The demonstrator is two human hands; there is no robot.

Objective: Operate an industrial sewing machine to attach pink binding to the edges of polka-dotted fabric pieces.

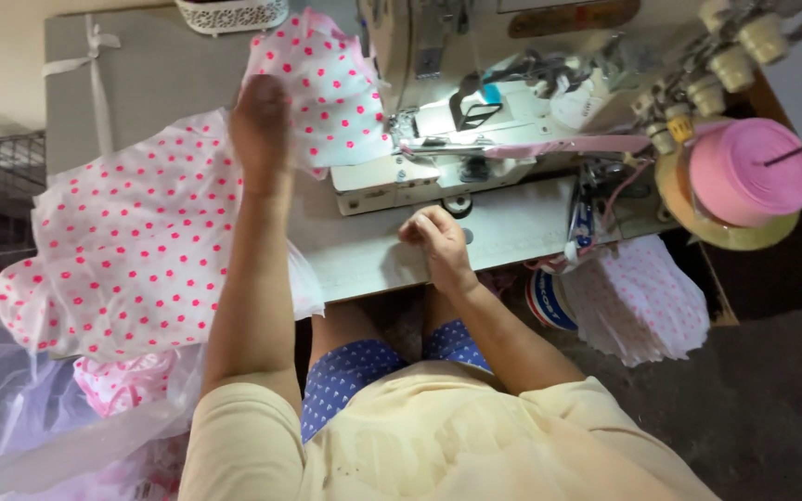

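A small lamp on the cream metal sewing machine [475, 111] throws bright glare around its needle. Elsewhere the light is dim and soft, the dark floor [772, 390] murky, edges slightly stretched.

- The sewing machine [475, 121] stands at upper centre of the frame, on the table [512, 227].
- A fabric piece [331, 83] lies just left of the machine, under the left hand [260, 125].
- A pile of fabric [132, 241] fills the left middle.
- The right hand [433, 237] rests on the table, below the machine.
- A tape spool [754, 172] sits at upper right.
- A stack of cut pieces [638, 301] hangs below the table's right end.
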